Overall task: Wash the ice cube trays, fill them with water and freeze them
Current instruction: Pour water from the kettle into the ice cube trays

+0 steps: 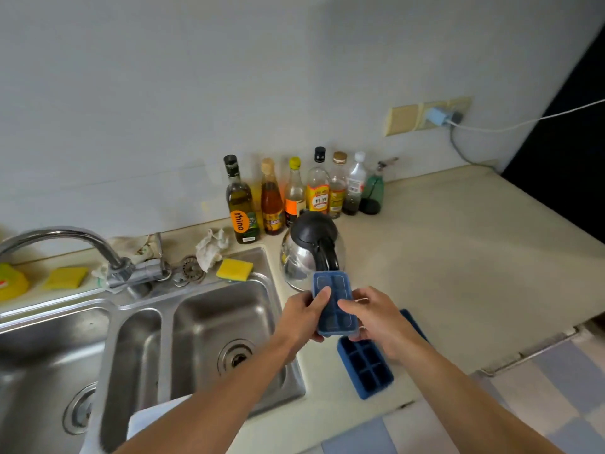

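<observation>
Both hands hold a blue ice cube tray (332,290) above the counter, just right of the sink. My left hand (299,317) grips its left edge with the thumb on top. My right hand (376,319) grips its right edge, fingers curled over the rim. A second blue ice cube tray (365,368) lies on the counter below my right hand, partly hidden by it. The steel double sink (209,317) is to the left, with the tap (98,247) behind it.
A steel kettle (311,250) stands right behind the held tray. Several bottles (294,194) line the wall. Yellow sponges (234,268) and a crumpled cloth (211,247) lie at the sink's back rim. The beige counter (458,257) stretches right; its front edge drops to a tiled floor.
</observation>
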